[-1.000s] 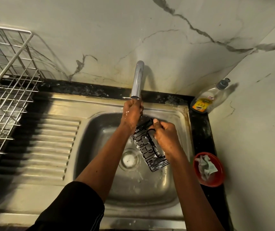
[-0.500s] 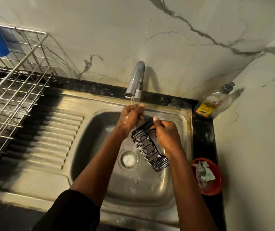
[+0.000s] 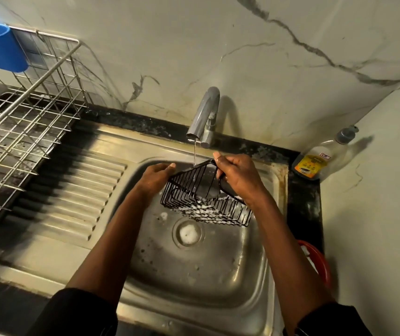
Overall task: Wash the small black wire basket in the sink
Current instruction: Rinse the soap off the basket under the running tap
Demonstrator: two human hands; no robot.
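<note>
Small black wire basket (image 3: pixel 203 195) is held over the steel sink (image 3: pixel 194 282), with its long axis running across between the hands and suds on the low near side. Left hand (image 3: pixel 156 177) pinches the left corner. Right hand (image 3: pixel 239 175) curls round the far-right rim, nearer the thin stream from the grey tap (image 3: pixel 203 112). The yellow label on the clear soap bottle (image 3: pixel 315 163) is unreadable.

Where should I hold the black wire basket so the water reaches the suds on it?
Take the black wire basket by its rim at the two short ends, coming in from either side, as the left hand and right hand do. It hangs tilted over the sink; end grips likely leave the bars and the suds on its lower side open to water from the tap.
</note>
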